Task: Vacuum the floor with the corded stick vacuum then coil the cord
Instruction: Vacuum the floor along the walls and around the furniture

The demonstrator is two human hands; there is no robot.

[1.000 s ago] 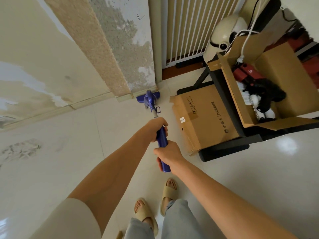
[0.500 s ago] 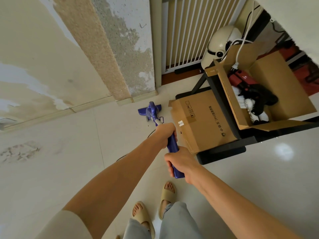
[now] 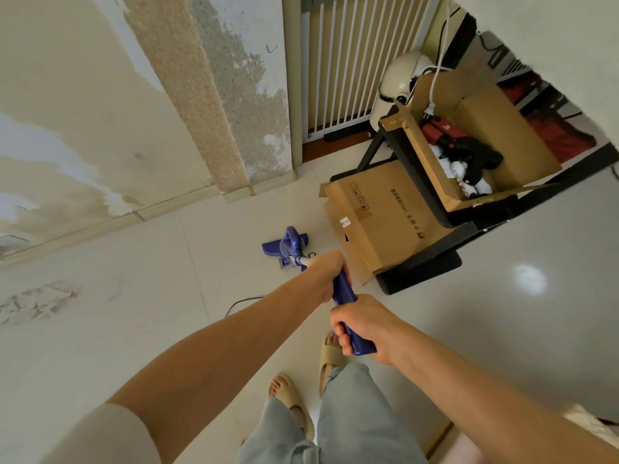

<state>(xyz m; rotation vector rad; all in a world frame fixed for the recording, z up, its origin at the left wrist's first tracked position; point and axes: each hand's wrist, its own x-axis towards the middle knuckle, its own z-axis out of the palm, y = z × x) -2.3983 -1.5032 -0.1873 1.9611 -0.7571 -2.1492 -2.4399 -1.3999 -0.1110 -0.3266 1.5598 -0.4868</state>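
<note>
Both hands grip the blue handle (image 3: pixel 345 298) of the stick vacuum (image 3: pixel 290 247), one above the other. The left hand (image 3: pixel 326 275) is wrapped around the upper part of the handle, nearer the vacuum body, and the right hand (image 3: pixel 363 324) is curled around the lower end, with its fingers closed over the blue grip. The vacuum's blue floor head (image 3: pixel 272 246) sits on the pale tiled floor (image 3: pixel 134 296), a little out from the foot of the wall (image 3: pixel 100 95) and just left of a closed cardboard box (image 3: pixel 378 219). A short white section of tube shows between the motor body and the left hand. A dark cord (image 3: pixel 239 302) lies in a curve on the floor to the left of the left forearm (only a short stretch of it is visible, the rest hidden behind the arm).

The cardboard box rests on the lower level of a black frame (image 3: pixel 425 266). Above it an open cardboard box (image 3: pixel 479 135) holds red, black and white items. A white helmet (image 3: pixel 400 82) sits behind it, near a white barred gate (image 3: pixel 348 61). The person's feet wear beige slides (image 3: pixel 330 356) and the legs are in light jeans (image 3: pixel 348 413)
</note>
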